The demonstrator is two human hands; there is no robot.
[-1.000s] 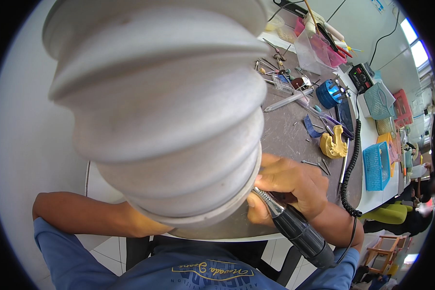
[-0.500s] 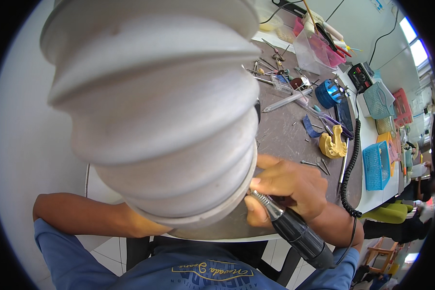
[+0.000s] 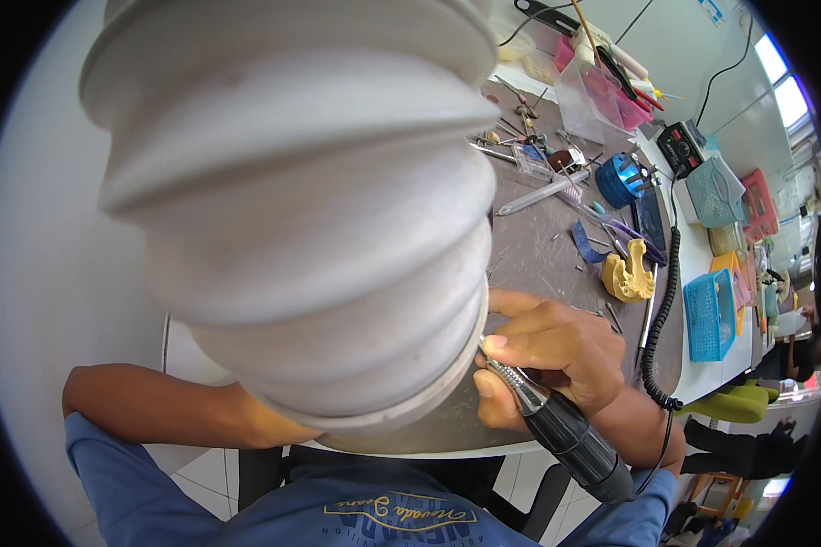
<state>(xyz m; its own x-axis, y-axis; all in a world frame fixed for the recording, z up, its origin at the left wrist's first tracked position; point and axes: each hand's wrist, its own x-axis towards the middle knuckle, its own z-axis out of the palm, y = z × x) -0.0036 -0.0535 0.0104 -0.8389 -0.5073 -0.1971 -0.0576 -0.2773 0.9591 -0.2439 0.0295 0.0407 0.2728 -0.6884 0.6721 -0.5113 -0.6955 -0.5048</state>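
Observation:
My right hand (image 3: 561,351) is closed around a black and silver rotary handpiece (image 3: 570,438), thumb and fingers near its silver front end. The handpiece tilts, its thick black end toward my right forearm and its tip at the rim of a big white ribbed duct (image 3: 310,237). That duct fills much of the view and hides what lies behind it. Of my left arm only the forearm (image 3: 173,410) shows; my left hand is behind the duct, its fingers and anything in them hidden. A yellow dental cast (image 3: 628,273) lies beyond my right hand.
Scattered burs and small tools (image 3: 529,137) lie on the dark bench mat (image 3: 534,242), near a blue round bur holder (image 3: 618,180). A coiled black cord (image 3: 663,310) runs along the right side. Farther right are a blue basket (image 3: 710,314) and a black control box (image 3: 680,146).
My right hand and the handpiece have shifted slightly to the right. The duct sits a little lower in view. My left forearm looks unchanged.

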